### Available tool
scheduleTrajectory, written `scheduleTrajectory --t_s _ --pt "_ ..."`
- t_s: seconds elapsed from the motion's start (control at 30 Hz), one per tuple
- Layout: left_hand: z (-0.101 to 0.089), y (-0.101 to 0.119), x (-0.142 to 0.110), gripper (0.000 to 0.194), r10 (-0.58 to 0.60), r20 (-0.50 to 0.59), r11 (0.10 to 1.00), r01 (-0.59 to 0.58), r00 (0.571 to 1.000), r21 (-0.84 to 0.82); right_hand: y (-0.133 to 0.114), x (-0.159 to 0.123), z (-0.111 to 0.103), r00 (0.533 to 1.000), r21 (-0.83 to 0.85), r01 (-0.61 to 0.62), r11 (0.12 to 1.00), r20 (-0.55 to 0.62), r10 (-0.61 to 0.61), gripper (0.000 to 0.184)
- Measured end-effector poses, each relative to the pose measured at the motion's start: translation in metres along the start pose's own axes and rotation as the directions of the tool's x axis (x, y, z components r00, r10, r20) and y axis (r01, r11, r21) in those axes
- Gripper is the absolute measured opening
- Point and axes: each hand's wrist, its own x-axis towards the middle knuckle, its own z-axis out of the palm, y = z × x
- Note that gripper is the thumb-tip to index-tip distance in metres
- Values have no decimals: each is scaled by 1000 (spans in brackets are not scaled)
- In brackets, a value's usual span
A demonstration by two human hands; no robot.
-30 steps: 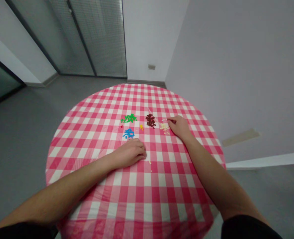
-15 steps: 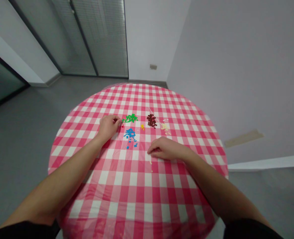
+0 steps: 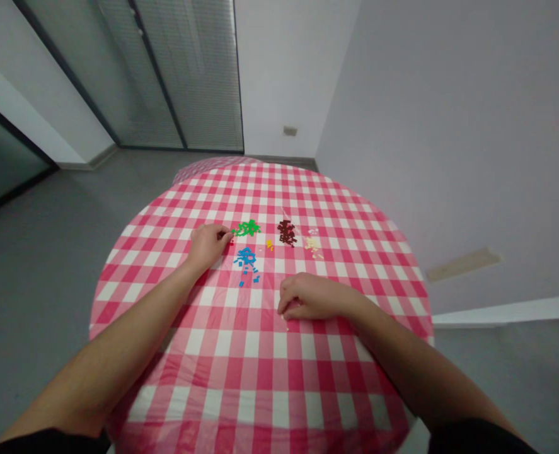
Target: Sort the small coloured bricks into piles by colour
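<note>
My left hand [image 3: 209, 244] rests at the left edge of a pile of small green toy bricks [image 3: 247, 228]. Its thumb and fingers are pinched together; what they hold, if anything, is too small to tell. A few tiny red pieces [image 3: 232, 243] lie by its fingertips. My right hand [image 3: 310, 296] is lower on the table, its fingers closed at a small cream piece [image 3: 282, 317]. Another tiny cream bit lies just below. Blue bricks [image 3: 246, 257] are scattered between the hands, with a few yellow ones [image 3: 269, 244] farther up.
A dark brown brick pile [image 3: 287, 232] and a loose cream pile [image 3: 312, 243] lie beyond my right hand. Everything sits on a round table with a red-and-white checked cloth [image 3: 260, 372]. A wall stands to the right, glass panels at the back left.
My right hand has come down and toward me, onto the cream piece that lay bare below it. My left hand stays by the green bricks. The view has tilted slightly.
</note>
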Motion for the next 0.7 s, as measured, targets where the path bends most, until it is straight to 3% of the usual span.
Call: scheduleTrajectory --t_s 0.23,0.4,0.5,0.7 --pt "2 -5 1 24 45 4 999 -45 999 6 0 3 3 999 -31 -46 998 13 47 12" --pt "2 -7 2 26 68 16 998 -68 998 -6 1 5 6 977 -161 -201 966 -111 184 13" --pt "2 -7 1 28 63 15 998 -63 998 -20 8 7 4 940 -231 -317 920 -205 272 15" --pt "2 -6 -1 31 58 -24 990 -60 998 -124 22 0 -13 820 -310 -554 772 -362 443 24"
